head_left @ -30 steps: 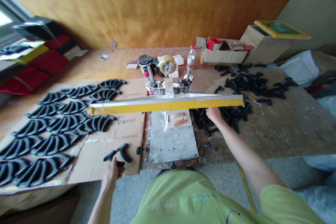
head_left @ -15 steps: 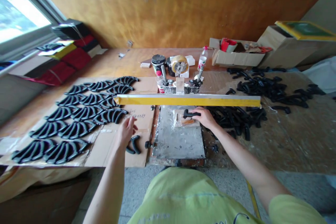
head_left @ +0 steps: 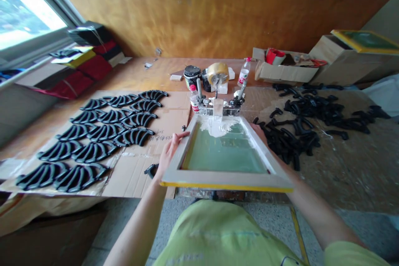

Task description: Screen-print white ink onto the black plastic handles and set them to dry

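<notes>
A screen-printing frame (head_left: 268, 181) with a green mesh (head_left: 227, 153) tilts down over the work plate, its front edge raised towards me. My left hand (head_left: 168, 153) grips the left side of the frame, the index finger stretched along its edge. On the opposite side my right hand (head_left: 259, 132) holds the frame, with most of its fingers hidden. White ink (head_left: 218, 126) lies on the mesh near the hinge clamp (head_left: 218, 108). The frame covers the plate and whatever rests on it. A curved black handle (head_left: 151, 170) lies by my left wrist, partly covered.
Rows of black handles (head_left: 81, 176) lie fanned out on cardboard at left. A loose pile of black handles (head_left: 289, 141) is at right. Behind the clamp stand an ink tub (head_left: 191, 75), a tape roll (head_left: 217, 73) and a bottle (head_left: 245, 71). A carton (head_left: 286, 74) sits back right.
The frame has swung down from its raised position and now hides the plate and the black handle seen there. My left hand has moved right to the frame; my right hand has moved to its right side.
</notes>
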A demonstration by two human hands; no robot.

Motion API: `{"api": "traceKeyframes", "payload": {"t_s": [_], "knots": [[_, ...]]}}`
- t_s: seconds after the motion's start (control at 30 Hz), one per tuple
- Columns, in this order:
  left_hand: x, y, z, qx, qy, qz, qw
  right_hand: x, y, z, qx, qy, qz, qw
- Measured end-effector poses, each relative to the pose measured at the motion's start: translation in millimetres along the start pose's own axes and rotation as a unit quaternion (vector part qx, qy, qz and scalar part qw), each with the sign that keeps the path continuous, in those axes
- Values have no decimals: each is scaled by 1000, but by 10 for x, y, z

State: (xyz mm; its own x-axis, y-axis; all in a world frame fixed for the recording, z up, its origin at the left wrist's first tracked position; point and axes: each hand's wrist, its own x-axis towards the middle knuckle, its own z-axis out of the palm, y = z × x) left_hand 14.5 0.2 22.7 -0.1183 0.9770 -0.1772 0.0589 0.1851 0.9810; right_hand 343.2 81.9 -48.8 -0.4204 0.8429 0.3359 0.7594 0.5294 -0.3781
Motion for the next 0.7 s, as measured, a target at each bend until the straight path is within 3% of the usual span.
{"api": "traceKeyframes", "payload": {"t_s": [0.1,0.2,0.33,0.47,0.6,0.7], "knots": [[-117,-419,-32,24,-37,-56,997,230,15,-89,-5,45,27,999],[-109,-807,38,22,-28,-83,996,597,-123,-31,-29,80,33,996],[-29,-1084,110,33,-9,-86,996,926,-398,233,-84,-23,-3,996],[5,-1170,89,13,-21,-86,996,716,-527,392,-113,-109,-7,988],[14,-1224,67,27,-19,-90,995,320,-532,249,-80,-163,-151,972],[18,-1228,72,33,-18,-87,996,273,-500,93,-25,-200,-209,957]]}}
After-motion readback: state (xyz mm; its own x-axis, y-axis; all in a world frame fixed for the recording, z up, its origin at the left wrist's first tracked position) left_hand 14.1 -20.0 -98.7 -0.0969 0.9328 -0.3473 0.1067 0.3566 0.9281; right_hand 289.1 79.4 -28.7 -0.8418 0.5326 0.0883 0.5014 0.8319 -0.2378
